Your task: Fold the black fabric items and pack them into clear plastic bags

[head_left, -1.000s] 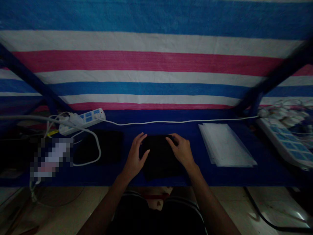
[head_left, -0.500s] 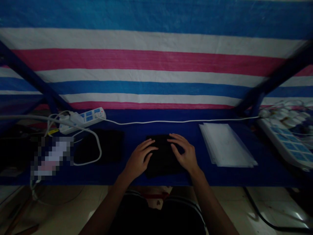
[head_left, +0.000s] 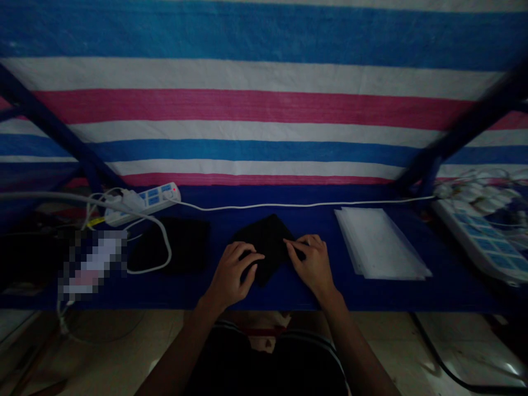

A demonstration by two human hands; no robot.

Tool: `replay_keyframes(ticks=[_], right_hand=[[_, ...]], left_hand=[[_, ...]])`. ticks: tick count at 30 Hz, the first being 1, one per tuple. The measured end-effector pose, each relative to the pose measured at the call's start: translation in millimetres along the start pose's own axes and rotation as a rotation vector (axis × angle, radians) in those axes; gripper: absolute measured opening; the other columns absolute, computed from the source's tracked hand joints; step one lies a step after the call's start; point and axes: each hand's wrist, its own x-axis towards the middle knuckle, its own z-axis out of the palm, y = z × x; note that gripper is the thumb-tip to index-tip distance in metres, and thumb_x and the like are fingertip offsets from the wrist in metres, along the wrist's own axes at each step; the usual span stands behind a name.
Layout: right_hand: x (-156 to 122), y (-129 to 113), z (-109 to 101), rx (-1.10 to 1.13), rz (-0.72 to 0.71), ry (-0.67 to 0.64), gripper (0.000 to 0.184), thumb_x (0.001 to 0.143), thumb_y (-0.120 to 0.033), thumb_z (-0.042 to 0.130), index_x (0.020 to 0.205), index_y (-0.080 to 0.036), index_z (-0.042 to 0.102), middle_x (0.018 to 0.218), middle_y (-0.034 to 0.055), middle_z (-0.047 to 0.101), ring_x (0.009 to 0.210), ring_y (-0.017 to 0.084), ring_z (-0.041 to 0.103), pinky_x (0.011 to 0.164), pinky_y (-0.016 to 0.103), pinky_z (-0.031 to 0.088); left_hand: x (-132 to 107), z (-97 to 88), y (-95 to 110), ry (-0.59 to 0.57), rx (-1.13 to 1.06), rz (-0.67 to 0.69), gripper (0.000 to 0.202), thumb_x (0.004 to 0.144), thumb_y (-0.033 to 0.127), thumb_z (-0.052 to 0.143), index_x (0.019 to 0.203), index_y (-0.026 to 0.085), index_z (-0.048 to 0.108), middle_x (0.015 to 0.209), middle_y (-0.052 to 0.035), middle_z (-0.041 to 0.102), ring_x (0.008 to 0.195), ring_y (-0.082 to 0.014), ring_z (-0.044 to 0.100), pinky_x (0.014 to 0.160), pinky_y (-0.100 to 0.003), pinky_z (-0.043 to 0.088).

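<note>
A flat black piece of cloth [head_left: 267,242] lies on the dark blue table [head_left: 371,294], turned so that one corner points away from me. My left hand [head_left: 231,274] rests on its left corner with the fingers curled onto it. Over at the right corner my right hand [head_left: 313,263] presses down, fingers bent and close together. Both hands hold the cloth against the table near its front edge.
Another black piece [head_left: 181,245] lies to the left, crossed by a white cable [head_left: 163,242]. A white power strip [head_left: 142,202] sits behind it. A stack of clear sheets [head_left: 381,242] lies to the right, with a second power strip [head_left: 480,236] at far right. A striped tarp [head_left: 264,110] hangs behind.
The black cloth has been turned from square-on to corner-up. Both hands have drawn back toward me and now grip its left and right corners.
</note>
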Motion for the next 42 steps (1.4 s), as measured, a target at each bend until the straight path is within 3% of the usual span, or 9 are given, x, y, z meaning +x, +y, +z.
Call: replay_keyframes(ticks=[6, 9, 12, 14, 19, 32, 38, 39, 42], right_hand=[[-16, 9, -6, 0.045, -0.02, 0.034, 0.028, 0.102, -0.03, 0.058, 0.087, -0.022, 0.08, 0.073, 0.0056, 0.066, 0.081, 0.026, 0.063, 0.076, 0.043, 0.05], [-21, 11, -11, 0.105, -0.082, 0.048, 0.023, 0.099, -0.03, 0.061, 0.08, -0.023, 0.073, 0.095, 0.01, 0.073, 0.101, 0.029, 0.065, 0.091, 0.048, 0.054], [-23, 9, -15, 0.172, -0.146, -0.031, 0.012, 0.093, -0.031, 0.066, 0.085, -0.023, 0.067, 0.131, 0.0137, 0.07, 0.127, 0.034, 0.061, 0.108, 0.056, 0.049], [-23, 7, -17, 0.205, -0.169, -0.114, 0.012, 0.089, -0.033, 0.071, 0.095, -0.023, 0.066, 0.139, 0.0144, 0.066, 0.132, 0.034, 0.059, 0.11, 0.057, 0.048], [-22, 4, -21, 0.203, -0.172, -0.225, 0.041, 0.08, -0.036, 0.082, 0.113, -0.025, 0.061, 0.146, 0.0161, 0.061, 0.137, 0.036, 0.056, 0.113, 0.058, 0.046], [-23, 8, -20, 0.246, -0.172, -0.243, 0.026, 0.089, -0.034, 0.076, 0.111, -0.027, 0.063, 0.145, 0.0133, 0.064, 0.136, 0.034, 0.058, 0.111, 0.06, 0.046], [-23, 8, -19, 0.25, -0.163, -0.202, 0.019, 0.09, -0.033, 0.073, 0.107, -0.026, 0.067, 0.142, 0.0116, 0.067, 0.134, 0.033, 0.061, 0.111, 0.058, 0.048], [-23, 8, -19, 0.252, -0.157, -0.193, 0.017, 0.091, -0.033, 0.072, 0.106, -0.026, 0.068, 0.141, 0.0112, 0.068, 0.133, 0.033, 0.062, 0.111, 0.058, 0.049], [-23, 9, -18, 0.264, -0.153, -0.17, 0.011, 0.096, -0.034, 0.068, 0.104, -0.027, 0.07, 0.139, 0.0105, 0.071, 0.132, 0.032, 0.064, 0.11, 0.057, 0.05]], left_hand=[[3, 3.0, -5, -0.104, -0.024, -0.076, 0.038, 0.097, 0.021, 0.061, 0.135, 0.026, 0.063, 0.141, -0.0109, 0.057, 0.135, -0.0303, 0.052, 0.115, -0.051, 0.043], [2, 4.8, -7, -0.125, -0.036, -0.081, 0.043, 0.093, 0.014, 0.061, 0.135, 0.027, 0.062, 0.141, -0.0101, 0.058, 0.134, -0.0297, 0.053, 0.115, -0.052, 0.044], [3, 6.3, -8, -0.118, -0.054, -0.084, 0.041, 0.093, 0.01, 0.059, 0.13, 0.027, 0.064, 0.135, -0.009, 0.062, 0.129, -0.0278, 0.056, 0.112, -0.05, 0.047], [3, 7.3, -9, -0.093, -0.066, -0.085, 0.035, 0.095, 0.009, 0.058, 0.125, 0.026, 0.066, 0.13, -0.0085, 0.064, 0.124, -0.0261, 0.059, 0.109, -0.047, 0.049], [6, 10.0, -13, -0.026, -0.084, -0.087, 0.018, 0.1, 0.015, 0.059, 0.114, 0.023, 0.068, 0.115, -0.0069, 0.07, 0.113, -0.024, 0.063, 0.101, -0.045, 0.051], [6, 6.5, -10, 0.013, -0.076, -0.111, 0.01, 0.102, 0.024, 0.061, 0.095, 0.022, 0.068, 0.102, -0.0052, 0.073, 0.105, -0.0238, 0.063, 0.097, -0.044, 0.049], [5, 3.9, -9, -0.004, -0.037, -0.069, 0.009, 0.1, 0.029, 0.067, 0.093, 0.023, 0.07, 0.131, -0.0081, 0.069, 0.136, -0.0305, 0.052, 0.114, -0.055, 0.042], [5, 3.5, -8, -0.021, -0.04, -0.062, 0.008, 0.099, 0.031, 0.068, 0.101, 0.024, 0.071, 0.139, -0.0088, 0.065, 0.141, -0.0313, 0.049, 0.117, -0.057, 0.04], [4, 3.1, -7, -0.105, -0.045, -0.031, 0.043, 0.095, 0.039, 0.074, 0.134, 0.026, 0.062, 0.16, -0.0116, 0.05, 0.15, -0.0321, 0.044, 0.125, -0.059, 0.034]])
